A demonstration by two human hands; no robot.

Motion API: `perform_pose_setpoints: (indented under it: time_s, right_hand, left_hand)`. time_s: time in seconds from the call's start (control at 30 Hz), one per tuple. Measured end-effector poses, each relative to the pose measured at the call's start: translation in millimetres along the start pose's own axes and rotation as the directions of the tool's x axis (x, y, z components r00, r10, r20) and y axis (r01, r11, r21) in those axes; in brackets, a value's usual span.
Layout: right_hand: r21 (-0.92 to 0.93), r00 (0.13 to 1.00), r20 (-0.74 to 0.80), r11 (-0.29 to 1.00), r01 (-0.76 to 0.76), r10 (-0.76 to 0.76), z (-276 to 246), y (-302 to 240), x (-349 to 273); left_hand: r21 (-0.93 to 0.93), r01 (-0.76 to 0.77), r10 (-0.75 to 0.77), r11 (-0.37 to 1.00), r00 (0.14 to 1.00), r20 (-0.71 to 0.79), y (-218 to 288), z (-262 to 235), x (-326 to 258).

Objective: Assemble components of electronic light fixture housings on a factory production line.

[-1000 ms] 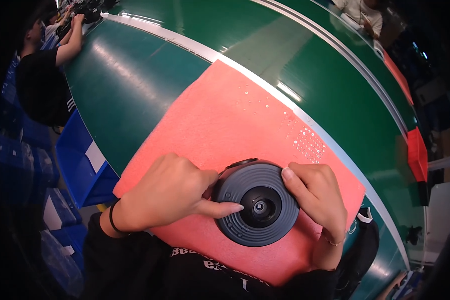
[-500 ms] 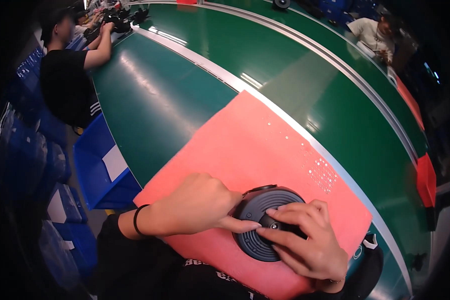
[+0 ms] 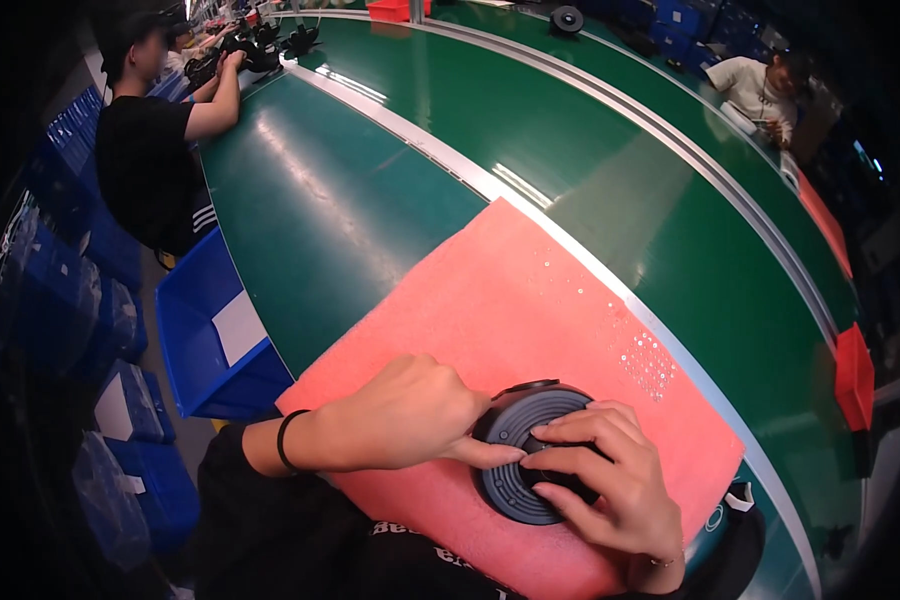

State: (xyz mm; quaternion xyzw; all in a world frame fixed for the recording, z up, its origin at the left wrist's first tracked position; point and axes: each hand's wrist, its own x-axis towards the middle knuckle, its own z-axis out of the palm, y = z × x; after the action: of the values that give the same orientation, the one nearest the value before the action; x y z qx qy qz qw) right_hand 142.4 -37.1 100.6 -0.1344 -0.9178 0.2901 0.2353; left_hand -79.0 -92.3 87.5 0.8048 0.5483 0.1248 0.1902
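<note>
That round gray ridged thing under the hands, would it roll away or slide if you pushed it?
The round gray disc lies flat on the pink foam mat, so it probably won't roll or tip. The mat looks soft and grippy, so it likely slides little. It looks like stiff moulded plastic; the left hand and right hand press without bending it.

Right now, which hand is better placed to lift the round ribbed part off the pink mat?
Probably the right hand: it lies spread over the dark ribbed disc, fingers across its centre. The left hand only touches the disc's left edge, thumb pressed on the ribs, above the pink foam mat.
</note>
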Motion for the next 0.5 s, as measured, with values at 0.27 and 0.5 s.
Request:
perform_pose_setpoints:
  time_s: [0.27,0.5]
  right_hand:
    - [0.440,0.771,0.199,0.648,-0.622,0.605,8.1,28.6,-5.8]
    - [0.431,0.885,-0.240,0.861,-0.271,0.399,7.4,17.7,-3.6]
  left_hand:
    - [-0.140,0.255,-0.202,0.957,0.928,0.314,-7.2,11.4,1.7]
    - [-0.499,-0.059,-0.068,0.865,0.971,-0.231,18.4,5.0,-3.0]
